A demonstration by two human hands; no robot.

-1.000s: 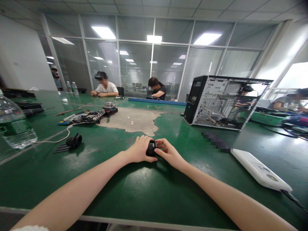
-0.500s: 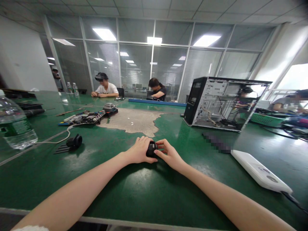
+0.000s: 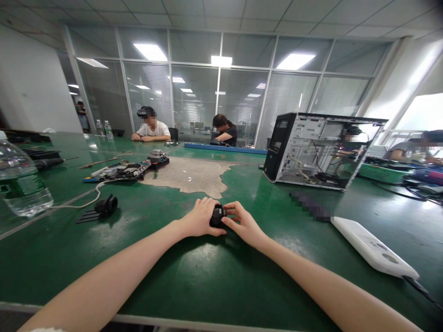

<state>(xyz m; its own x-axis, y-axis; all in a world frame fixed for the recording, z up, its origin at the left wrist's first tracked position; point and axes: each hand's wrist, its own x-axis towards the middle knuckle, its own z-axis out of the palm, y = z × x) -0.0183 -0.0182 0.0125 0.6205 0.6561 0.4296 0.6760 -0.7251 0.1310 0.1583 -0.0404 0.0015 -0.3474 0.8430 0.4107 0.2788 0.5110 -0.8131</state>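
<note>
The desk (image 3: 204, 276) runs from its pale near edge, below both forearms, to well beyond the hands, and green surface lies between that edge and the small black object (image 3: 217, 216). The left hand (image 3: 200, 216) wraps the object's left side, its thumb in front; the right hand (image 3: 244, 225) curves at its right side, thumb at the object, though whether it grips is hard to tell. The object looks rounded and faceted, with a slight shine. Beyond it, a rough-edged beige patch (image 3: 190, 173) carries small white scraps (image 3: 190, 179). An open metal computer case (image 3: 311, 147) stands right, behind a smooth white bar (image 3: 374, 246); a black slatted part (image 3: 105, 206) lies left.
</note>
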